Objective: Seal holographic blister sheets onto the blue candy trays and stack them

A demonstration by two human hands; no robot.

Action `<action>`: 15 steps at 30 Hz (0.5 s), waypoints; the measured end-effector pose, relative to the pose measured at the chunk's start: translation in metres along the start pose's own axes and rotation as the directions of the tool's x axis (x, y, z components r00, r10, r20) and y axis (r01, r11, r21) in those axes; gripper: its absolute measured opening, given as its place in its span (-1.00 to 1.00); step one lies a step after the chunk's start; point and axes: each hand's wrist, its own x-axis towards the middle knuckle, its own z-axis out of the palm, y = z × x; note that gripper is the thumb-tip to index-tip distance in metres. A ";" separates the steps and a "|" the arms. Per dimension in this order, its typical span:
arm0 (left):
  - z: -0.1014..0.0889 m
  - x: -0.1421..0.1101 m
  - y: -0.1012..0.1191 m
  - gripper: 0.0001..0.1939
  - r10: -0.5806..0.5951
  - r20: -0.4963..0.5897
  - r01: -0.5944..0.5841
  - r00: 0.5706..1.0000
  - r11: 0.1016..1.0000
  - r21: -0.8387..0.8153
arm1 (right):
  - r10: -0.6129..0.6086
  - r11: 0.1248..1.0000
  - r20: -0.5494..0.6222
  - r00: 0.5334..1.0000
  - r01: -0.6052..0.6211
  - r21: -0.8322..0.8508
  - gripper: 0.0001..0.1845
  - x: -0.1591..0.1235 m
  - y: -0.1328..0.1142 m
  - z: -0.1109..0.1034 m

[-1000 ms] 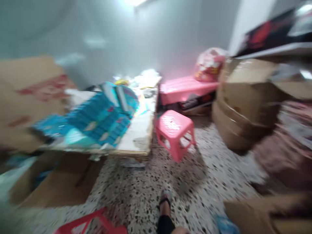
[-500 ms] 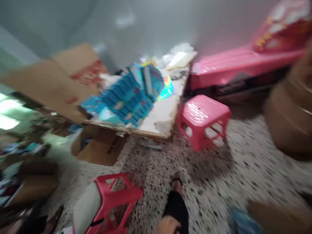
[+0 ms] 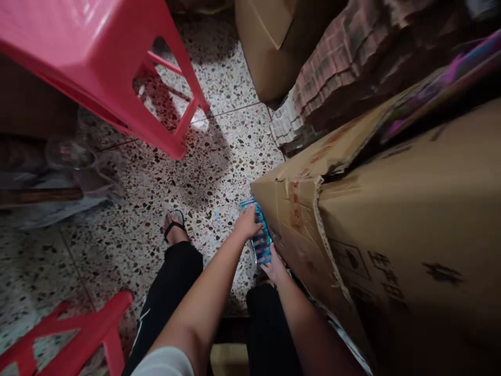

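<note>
A slim blue plastic-wrapped packet (image 3: 260, 235) with dark bands across it stands on edge between the two hands, just beside the torn corner of a large brown cardboard box (image 3: 371, 245). The left hand (image 3: 247, 223) lies against the packet's upper part, its fingers slightly spread and only part-way curled. The right hand (image 3: 274, 267) sits lower, half-open, its fingers against the packet's bottom end, so the two hands hold the packet between them. Both bare forearms reach down from the bottom of the view, and a white sleeve (image 3: 162, 363) shows on the left arm. The box has rough, frayed corrugated edges, red smudges and black printed characters, and it fills the right side of the view. Beyond the box lie a stack of brownish bundled sheets (image 3: 344, 68) and a second brown carton (image 3: 270, 47). Left of the box, a speckled terrazzo floor (image 3: 219, 156) carries a foot in a black-strapped sandal (image 3: 174, 225) below a black trouser leg (image 3: 172, 282). A glossy pink plastic stool (image 3: 90, 57) stands farther left of the box, and a red plastic stool (image 3: 78, 334) sits at the lower left.
</note>
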 end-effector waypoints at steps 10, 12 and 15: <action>-0.005 0.013 -0.006 -0.39 0.187 -0.011 -0.187 0.982 0.979 -0.079 | -0.135 0.980 -0.105 0.985 0.148 0.130 -0.44 -0.032 0.006 0.012; -0.009 0.024 -0.009 -0.35 0.204 -0.041 -0.208 0.978 0.972 -0.109 | -0.199 0.968 -0.122 0.973 0.214 0.129 -0.41 -0.033 0.005 0.020; -0.003 0.038 -0.015 -0.25 0.231 -0.049 -0.236 0.972 0.960 -0.152 | -0.285 0.950 -0.135 0.949 0.299 0.096 -0.34 -0.024 0.003 0.034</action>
